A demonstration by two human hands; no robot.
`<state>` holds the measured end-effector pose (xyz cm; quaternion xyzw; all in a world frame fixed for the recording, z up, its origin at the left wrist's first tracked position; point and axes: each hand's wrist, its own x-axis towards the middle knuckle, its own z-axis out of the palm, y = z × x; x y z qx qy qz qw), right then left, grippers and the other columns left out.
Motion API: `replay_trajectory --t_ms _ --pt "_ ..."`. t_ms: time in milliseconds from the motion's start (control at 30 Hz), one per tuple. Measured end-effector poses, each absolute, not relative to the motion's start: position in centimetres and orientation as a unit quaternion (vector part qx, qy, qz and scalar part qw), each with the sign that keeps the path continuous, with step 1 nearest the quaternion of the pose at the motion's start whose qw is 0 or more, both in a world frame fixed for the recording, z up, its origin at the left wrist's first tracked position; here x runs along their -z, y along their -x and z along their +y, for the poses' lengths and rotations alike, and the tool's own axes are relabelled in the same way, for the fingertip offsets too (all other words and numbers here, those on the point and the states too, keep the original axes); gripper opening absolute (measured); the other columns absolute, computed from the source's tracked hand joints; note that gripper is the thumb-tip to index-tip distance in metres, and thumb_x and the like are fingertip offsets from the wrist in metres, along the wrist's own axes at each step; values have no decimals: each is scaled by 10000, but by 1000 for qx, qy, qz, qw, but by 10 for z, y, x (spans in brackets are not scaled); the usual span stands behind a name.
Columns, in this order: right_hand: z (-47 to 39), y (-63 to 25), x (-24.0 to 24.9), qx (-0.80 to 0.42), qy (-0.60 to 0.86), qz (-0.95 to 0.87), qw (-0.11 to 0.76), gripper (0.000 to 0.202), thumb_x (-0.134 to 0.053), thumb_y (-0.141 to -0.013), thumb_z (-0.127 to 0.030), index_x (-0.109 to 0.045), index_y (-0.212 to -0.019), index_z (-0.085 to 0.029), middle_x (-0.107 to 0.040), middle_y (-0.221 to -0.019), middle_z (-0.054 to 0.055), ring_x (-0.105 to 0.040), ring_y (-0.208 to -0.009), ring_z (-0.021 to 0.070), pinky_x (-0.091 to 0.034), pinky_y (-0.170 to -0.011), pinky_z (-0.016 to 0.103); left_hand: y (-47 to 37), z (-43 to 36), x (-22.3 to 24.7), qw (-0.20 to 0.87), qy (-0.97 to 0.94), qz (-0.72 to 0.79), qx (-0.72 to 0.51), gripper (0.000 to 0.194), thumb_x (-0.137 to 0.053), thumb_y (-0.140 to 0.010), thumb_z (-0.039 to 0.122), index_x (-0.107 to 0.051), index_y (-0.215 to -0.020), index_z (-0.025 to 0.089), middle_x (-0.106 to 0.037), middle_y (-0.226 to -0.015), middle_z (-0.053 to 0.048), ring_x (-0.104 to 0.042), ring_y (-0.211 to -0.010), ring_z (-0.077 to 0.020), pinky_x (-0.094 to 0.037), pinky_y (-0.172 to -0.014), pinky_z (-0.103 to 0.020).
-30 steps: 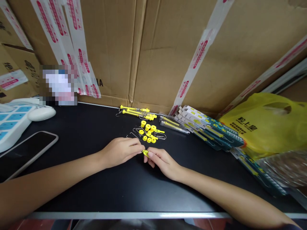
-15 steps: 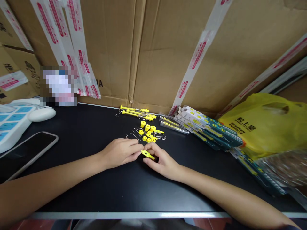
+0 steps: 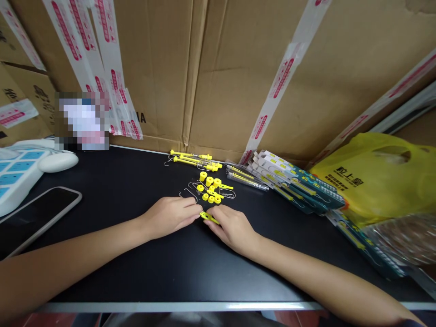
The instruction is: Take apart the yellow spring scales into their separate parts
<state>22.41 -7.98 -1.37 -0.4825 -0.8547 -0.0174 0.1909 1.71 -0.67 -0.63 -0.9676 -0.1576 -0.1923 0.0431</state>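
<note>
Between my two hands, low over the black table, is a small slotted yellow plastic part (image 3: 208,217). My right hand (image 3: 235,229) grips its right end between thumb and fingers. The closed fingertips of my left hand (image 3: 175,218) pinch at its left tip; anything finer held there is hidden. Just beyond my hands lie loose yellow flanged caps (image 3: 209,181), small springs and bent metal wire hooks (image 3: 188,194). Another slotted yellow part (image 3: 215,194) lies among them. Further back are several yellow rods with hooks (image 3: 194,161), looking like assembled pieces.
Packaged hook tools (image 3: 289,181) are stacked at the right, beside a yellow plastic bag (image 3: 371,177). A phone (image 3: 37,222) and a white power strip (image 3: 20,175) lie on the left. A cardboard wall (image 3: 231,81) stands behind the black table (image 3: 163,272).
My right hand has turned palm-down, its fingers closing further over the yellow part, so less of it shows. My left hand has hardly moved.
</note>
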Motion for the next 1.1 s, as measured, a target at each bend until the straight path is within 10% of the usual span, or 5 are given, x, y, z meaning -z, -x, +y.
replay_trajectory --t_ms 467,1100 --pt "-80 -225 16 22 500 -851 160 326 -314 -971 -303 -502 -734 -181 -585 -675 23 -524 -613 132 -312 -571 240 -17 -3 8 80 966 -153 194 226 -351 -950 247 -572 -922 211 -583 -822 19 -563 -727 -111 -410 -668 -223" --pt "-77 -227 2 -294 513 -769 246 434 -313 -966 -396 -579 -710 -168 -516 -600 -18 -478 -562 96 -363 -577 213 -17 -5 4 96 966 -141 192 214 -356 -947 228 -566 -910 205 -570 -813 17 -554 -700 -112 -406 -651 -230"
